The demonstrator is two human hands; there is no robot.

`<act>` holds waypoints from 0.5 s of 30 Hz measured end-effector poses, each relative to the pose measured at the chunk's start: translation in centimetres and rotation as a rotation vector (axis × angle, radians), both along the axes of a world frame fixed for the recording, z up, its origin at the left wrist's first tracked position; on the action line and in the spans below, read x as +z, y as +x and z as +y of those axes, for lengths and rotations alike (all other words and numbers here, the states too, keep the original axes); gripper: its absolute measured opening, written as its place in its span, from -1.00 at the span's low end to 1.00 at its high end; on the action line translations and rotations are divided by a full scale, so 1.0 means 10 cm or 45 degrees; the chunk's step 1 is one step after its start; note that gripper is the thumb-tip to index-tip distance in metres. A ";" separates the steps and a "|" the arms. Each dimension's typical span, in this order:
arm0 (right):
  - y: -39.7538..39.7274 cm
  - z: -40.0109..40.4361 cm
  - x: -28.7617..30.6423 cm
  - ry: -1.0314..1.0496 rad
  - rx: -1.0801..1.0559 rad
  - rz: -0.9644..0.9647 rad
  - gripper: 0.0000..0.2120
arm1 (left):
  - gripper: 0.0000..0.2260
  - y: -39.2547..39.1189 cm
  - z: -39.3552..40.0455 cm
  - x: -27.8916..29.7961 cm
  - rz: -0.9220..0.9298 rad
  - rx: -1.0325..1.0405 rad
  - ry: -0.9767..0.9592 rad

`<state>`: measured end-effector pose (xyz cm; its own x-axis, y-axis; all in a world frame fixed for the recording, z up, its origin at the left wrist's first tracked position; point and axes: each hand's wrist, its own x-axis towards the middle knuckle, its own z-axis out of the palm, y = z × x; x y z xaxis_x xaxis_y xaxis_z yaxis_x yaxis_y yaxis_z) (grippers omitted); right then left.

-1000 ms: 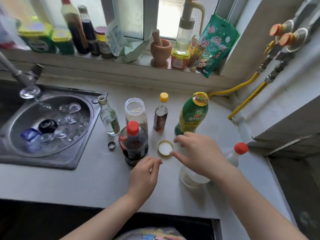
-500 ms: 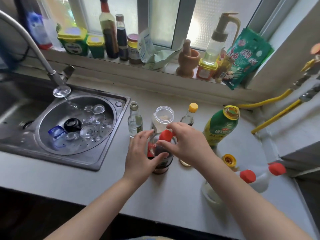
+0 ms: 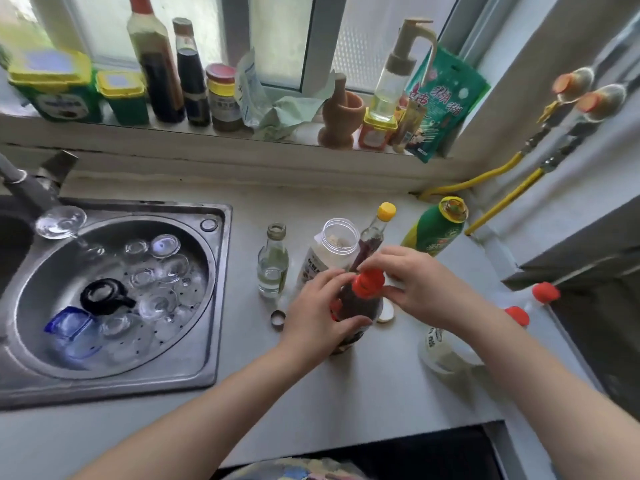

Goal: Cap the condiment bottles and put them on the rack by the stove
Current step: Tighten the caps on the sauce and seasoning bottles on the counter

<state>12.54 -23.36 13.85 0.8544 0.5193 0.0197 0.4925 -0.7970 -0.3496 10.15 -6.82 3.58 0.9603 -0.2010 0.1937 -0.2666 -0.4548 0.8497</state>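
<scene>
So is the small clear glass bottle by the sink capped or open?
Open: the small glass bottle shows a bare mouth, no cap on.

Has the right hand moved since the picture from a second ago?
Yes. The right hand went left from the counter near the green bottle to the dark bottle, where it now pinches the red cap.

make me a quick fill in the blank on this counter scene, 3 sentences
1. The right hand pinches a cap coloured ____ on the dark sauce bottle.
2. The left hand grips that bottle's ____.
3. The small clear glass bottle beside the sink has ____ cap on.

Missing words: red; body; no
</scene>
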 end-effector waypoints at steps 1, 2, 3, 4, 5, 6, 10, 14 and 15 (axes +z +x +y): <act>0.00 0.01 0.00 -0.019 -0.003 -0.001 -0.68 | -0.42 0.00 0.00 0.01 0.000 0.002 0.006; -0.01 0.02 0.01 -0.035 -0.011 0.001 -0.69 | -0.42 -0.01 0.00 0.02 0.001 0.006 0.012; -0.01 0.03 0.02 -0.044 -0.022 0.003 -0.69 | -0.42 -0.01 0.00 0.02 0.005 0.010 0.018; -0.01 0.05 0.03 -0.053 -0.030 0.010 -0.69 | -0.43 -0.01 0.00 0.03 0.006 0.014 0.024; -0.01 0.07 0.04 -0.063 -0.031 0.018 -0.69 | -0.43 -0.01 0.01 0.03 0.009 0.016 0.033; -0.01 0.08 0.05 -0.072 -0.030 0.030 -0.69 | -0.43 -0.01 0.01 0.04 0.013 0.017 0.041; 0.02 0.13 0.12 -0.116 -0.073 0.116 -0.72 | -0.44 -0.01 0.02 0.07 0.022 0.012 0.058; 0.04 0.20 0.21 -0.384 -0.122 0.113 -0.70 | -0.43 -0.02 0.02 0.10 0.029 0.014 0.081; 0.03 0.23 0.22 -0.456 -0.130 0.080 -0.68 | -0.43 -0.03 0.02 0.10 0.032 0.012 0.087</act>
<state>12.80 -21.07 16.08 0.8957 0.3959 -0.2023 0.3907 -0.9181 -0.0667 9.87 -6.58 4.60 0.9666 -0.2040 0.1552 -0.2408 -0.5144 0.8230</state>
